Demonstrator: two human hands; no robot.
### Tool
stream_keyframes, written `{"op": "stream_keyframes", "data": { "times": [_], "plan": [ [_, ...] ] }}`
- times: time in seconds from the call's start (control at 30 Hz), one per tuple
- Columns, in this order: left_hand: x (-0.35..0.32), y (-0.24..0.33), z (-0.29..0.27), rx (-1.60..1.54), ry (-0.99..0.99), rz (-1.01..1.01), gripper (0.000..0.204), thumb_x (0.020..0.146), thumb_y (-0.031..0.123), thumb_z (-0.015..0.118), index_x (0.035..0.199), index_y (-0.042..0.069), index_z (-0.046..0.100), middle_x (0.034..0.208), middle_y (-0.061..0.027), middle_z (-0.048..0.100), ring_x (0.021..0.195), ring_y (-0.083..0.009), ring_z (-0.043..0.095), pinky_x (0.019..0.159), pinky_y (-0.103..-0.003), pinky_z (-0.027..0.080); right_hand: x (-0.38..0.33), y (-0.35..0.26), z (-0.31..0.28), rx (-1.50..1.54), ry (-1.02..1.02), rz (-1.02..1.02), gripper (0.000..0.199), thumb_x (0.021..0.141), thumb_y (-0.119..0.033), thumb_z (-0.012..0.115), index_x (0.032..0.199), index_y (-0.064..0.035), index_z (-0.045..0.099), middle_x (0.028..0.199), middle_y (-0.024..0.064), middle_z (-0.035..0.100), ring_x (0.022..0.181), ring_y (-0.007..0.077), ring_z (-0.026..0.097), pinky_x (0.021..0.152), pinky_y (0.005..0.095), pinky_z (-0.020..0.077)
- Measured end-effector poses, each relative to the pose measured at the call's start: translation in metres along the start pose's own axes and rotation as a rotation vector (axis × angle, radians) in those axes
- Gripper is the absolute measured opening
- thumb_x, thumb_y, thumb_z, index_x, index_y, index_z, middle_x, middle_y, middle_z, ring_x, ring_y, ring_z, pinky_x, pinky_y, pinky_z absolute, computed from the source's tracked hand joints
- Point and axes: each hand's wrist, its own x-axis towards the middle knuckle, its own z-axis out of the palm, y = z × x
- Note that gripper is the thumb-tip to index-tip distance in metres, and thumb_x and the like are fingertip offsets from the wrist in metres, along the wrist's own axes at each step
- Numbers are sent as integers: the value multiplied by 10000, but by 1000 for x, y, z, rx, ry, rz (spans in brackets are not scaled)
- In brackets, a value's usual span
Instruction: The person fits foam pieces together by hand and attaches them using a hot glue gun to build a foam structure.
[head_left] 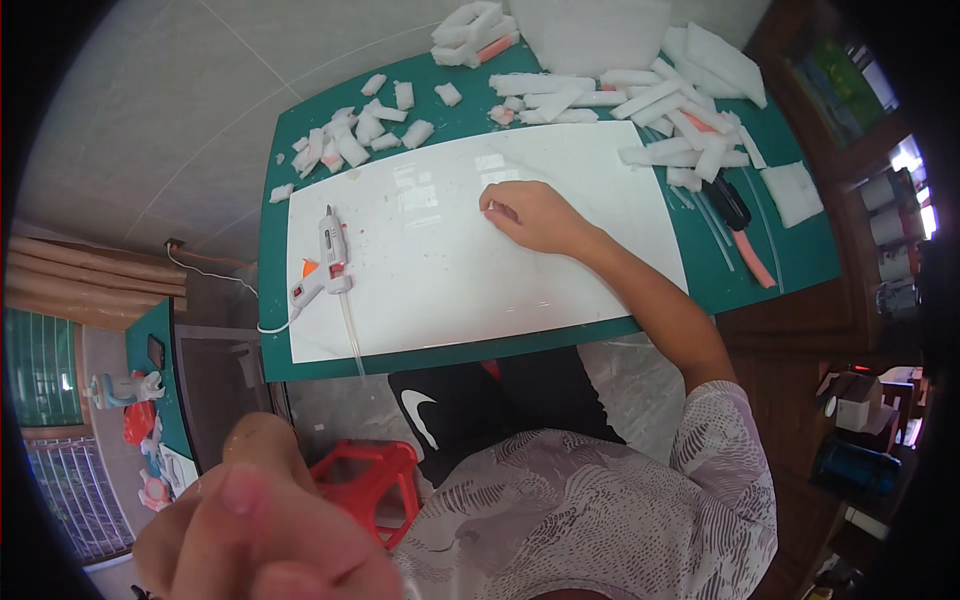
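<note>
My left hand [270, 515] is raised close up at the lower left, large and blurred. Its fingers are curled, and whatever they may hold is hidden. My right hand [535, 215] rests loosely closed on a glossy white sheet [450, 290], with no object showing in its fingers. On the sheet's left side lies a white hot glue gun [332, 250] with an orange trigger, its nozzle pointing away from me. A clear glue stick [353, 330] sticks out of its back end.
Short white foam pieces [350, 140] lie scattered along the far left of the green mat [500, 350]. Longer foam strips [690, 130] are heaped at the far right. Beside them is a black-handled cutter [735, 210] with a pink end. A red stool [370, 475] stands below the table.
</note>
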Motion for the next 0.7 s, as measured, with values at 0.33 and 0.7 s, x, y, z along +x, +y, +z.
{"op": "stream_keyframes", "data": {
  "times": [0.33, 0.7],
  "plan": [
    [-188, -1, 17, 43, 293, -1422, 226, 947, -9, 483, 1121, -31, 625, 1026, -130, 694, 848, -169, 668, 729, -283, 564, 3, 3, 1, -28, 144, 23, 83, 918, -70, 599, 958, -27, 659, 881, 148, 680, 803, 312, 654, 730, 361, 509],
    [-346, -12, 110, -32, -144, -1694, 177, 904, 118, 593, 1055, 45, 647, 878, -162, 709, 699, -335, 672, 666, -426, 516, 3, 51, -7, 199, 370, 484, 181, 971, -163, 638, 883, -8, 670, 727, -10, 609, 682, 55, 519, 588, 227, 407]
  ]
}}
